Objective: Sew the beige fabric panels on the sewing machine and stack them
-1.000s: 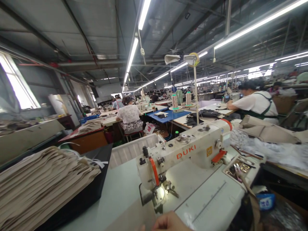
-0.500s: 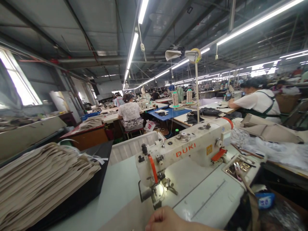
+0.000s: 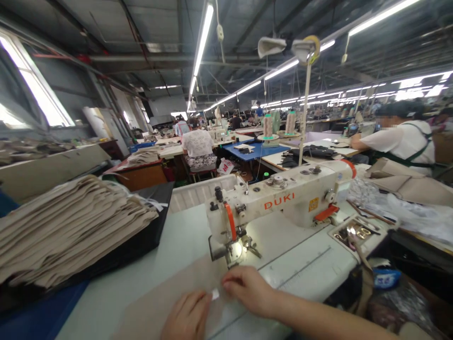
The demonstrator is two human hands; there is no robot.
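A sewing machine (image 3: 283, 200) marked DUKI stands on the pale table, its lit needle area just beyond my hands. Flat in front of it lies a beige fabric piece (image 3: 152, 300), reaching up to the presser foot. My left hand (image 3: 187, 315) rests low over this fabric, fingers together. At its fingertips a small white label (image 3: 214, 294) sticks out, seemingly pinched there. My right hand (image 3: 249, 290) is closed, thumb and fingers curled together right below the needle area. What its fingers hold, if anything, is hidden.
To the left a tall stack of beige fabric pieces (image 3: 71, 222) sits on black material. Right of the machine, a tray (image 3: 359, 233) holds scissors and metal parts. Thread cones (image 3: 268, 126) stand behind. Co-workers sit farther off, one at the right (image 3: 403, 137).
My left hand has come into view with the white label at its fingertips. My right hand shows more fully, still curled near the needle. The camera view has tilted down and shifted left.
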